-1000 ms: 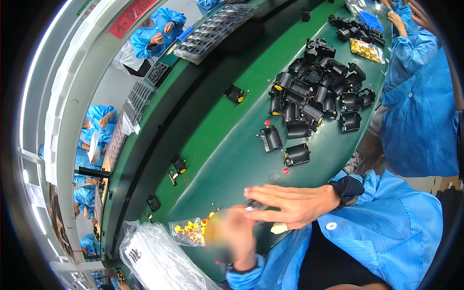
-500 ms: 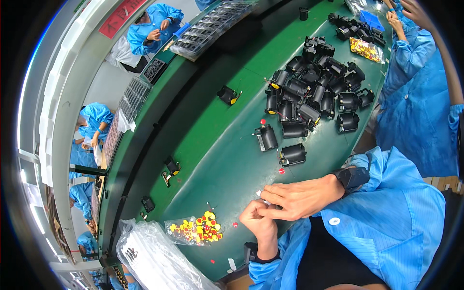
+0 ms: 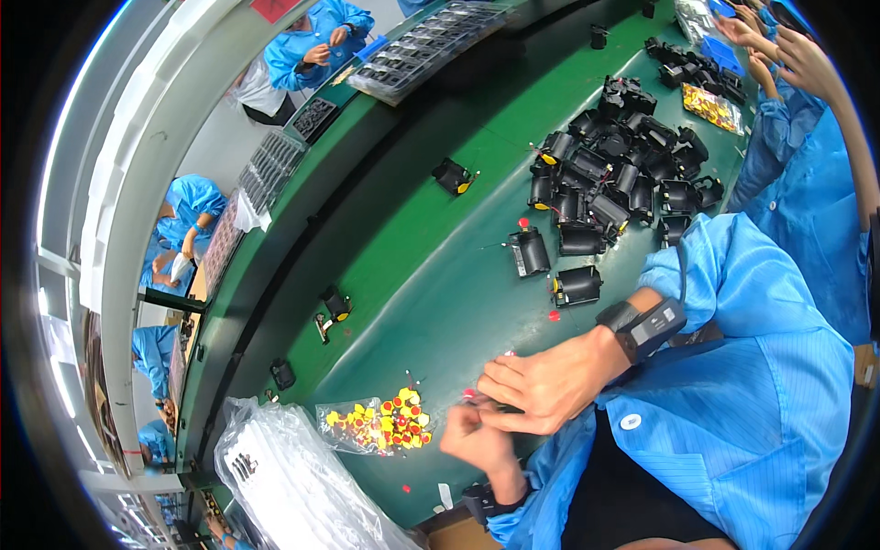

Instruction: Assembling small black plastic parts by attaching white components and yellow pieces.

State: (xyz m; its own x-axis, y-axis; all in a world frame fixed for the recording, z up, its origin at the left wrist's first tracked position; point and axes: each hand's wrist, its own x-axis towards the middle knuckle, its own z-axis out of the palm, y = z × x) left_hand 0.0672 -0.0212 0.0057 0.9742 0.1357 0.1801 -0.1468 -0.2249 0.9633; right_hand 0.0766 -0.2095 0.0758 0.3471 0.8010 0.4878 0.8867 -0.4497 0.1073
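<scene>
Over the near part of the green bench, my two hands meet. My right hand (image 3: 550, 383) comes from the right with its fingers bent and pressed together, touching the top of my left hand. My left hand (image 3: 478, 442) is curled below and slightly smeared by motion. Whatever sits between the fingers is too small or hidden to name. A small red spot (image 3: 469, 393) shows beside the fingertips. Left of my hands, small yellow and red pieces (image 3: 394, 420) lie heaped on a clear plastic bag (image 3: 335, 423). Beyond, two black cylindrical parts (image 3: 577, 287) (image 3: 529, 251) lie nearest.
A big pile of black cylindrical parts (image 3: 610, 174) with thin wires covers the far right. Clear plastic wrapping (image 3: 293, 486) fills the near left. Several single parts lie on the brighter green strip (image 3: 394, 266). A co-worker's blue sleeve (image 3: 807, 192) is at right; grey trays (image 3: 426, 46) stand at back.
My left hand has shifted down and left, slightly out from under the right. My right hand's fingers, stretched across it before, are now more bent. The whole view has shifted a little.
</scene>
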